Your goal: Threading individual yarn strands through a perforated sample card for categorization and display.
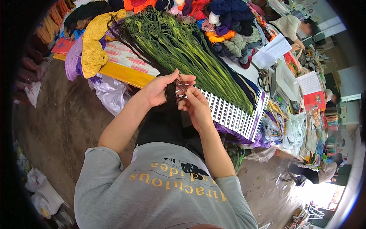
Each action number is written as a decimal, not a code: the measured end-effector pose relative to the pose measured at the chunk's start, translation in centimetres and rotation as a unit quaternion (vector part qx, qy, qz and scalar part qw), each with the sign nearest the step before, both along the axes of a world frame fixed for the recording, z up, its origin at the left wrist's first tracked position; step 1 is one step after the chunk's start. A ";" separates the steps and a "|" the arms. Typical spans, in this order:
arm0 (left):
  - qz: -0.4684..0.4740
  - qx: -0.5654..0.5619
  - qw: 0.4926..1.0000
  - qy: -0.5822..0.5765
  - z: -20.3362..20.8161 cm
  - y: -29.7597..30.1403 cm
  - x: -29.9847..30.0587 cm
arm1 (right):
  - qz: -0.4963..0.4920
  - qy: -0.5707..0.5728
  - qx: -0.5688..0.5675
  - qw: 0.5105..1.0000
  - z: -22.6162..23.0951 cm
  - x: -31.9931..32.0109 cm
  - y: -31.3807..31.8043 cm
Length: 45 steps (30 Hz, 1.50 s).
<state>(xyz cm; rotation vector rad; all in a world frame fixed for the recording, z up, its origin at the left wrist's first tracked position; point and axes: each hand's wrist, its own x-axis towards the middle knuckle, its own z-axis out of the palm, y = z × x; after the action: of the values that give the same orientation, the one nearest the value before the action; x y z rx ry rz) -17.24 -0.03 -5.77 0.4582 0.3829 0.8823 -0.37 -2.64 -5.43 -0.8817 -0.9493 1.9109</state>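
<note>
Both my hands meet at the table's near edge, in front of my body. My left hand (157, 91) is half curled, with dark yarn (146, 56) running over its palm and fingers. Close beside it, my right hand (198, 107) pinches the ends of the same dark strands between thumb and fingers. The strands trail back across the table to the far left. Right behind my hands lie long green and yellow-green yarn strands (183, 49). Their lower ends rest by a white strip board with rows of round holes (232, 116). Any small thing between my fingers is too unclear to name.
Yellow (93, 45) and purple yarn hanks (72, 61) hang over the table's left edge. Colourful skeins (228, 19) are heaped at the back. To the right are scissors (263, 80), paper sheets (272, 51) and a scale (280, 97). A co-worker (288, 28) bends over the far right.
</note>
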 end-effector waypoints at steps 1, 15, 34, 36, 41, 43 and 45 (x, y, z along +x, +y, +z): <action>0.004 0.002 1.000 0.002 0.0 0.0 0.0 | 0.000 0.000 0.000 1.000 0.0 0.0 0.0; 0.094 0.026 0.984 0.147 1.5 -0.5 -0.5 | -0.061 -0.072 0.062 0.994 0.4 0.0 -0.2; 0.228 -0.206 0.950 0.062 -8.0 -2.9 -16.5 | -0.204 0.089 0.228 0.948 10.3 14.7 2.6; 0.316 -0.198 0.927 0.029 -12.5 -4.9 -23.2 | -0.125 0.283 0.197 0.931 11.7 22.1 4.4; 0.492 -0.156 0.847 -0.125 -17.6 -9.7 -35.8 | -0.499 0.090 0.259 0.822 17.5 41.0 5.0; 0.558 -0.130 0.803 -0.165 -17.7 -10.7 -37.9 | -0.603 0.046 0.323 0.728 18.5 46.6 3.7; 0.490 -0.051 0.864 -0.103 -13.0 -10.4 -33.5 | -0.582 -0.105 0.374 0.714 19.9 40.1 3.8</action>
<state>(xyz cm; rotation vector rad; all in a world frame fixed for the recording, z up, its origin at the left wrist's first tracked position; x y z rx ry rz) -50.70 -10.45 -18.75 0.0275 0.4631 1.8767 39.71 1.17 14.51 -0.8438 -0.8320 0.2728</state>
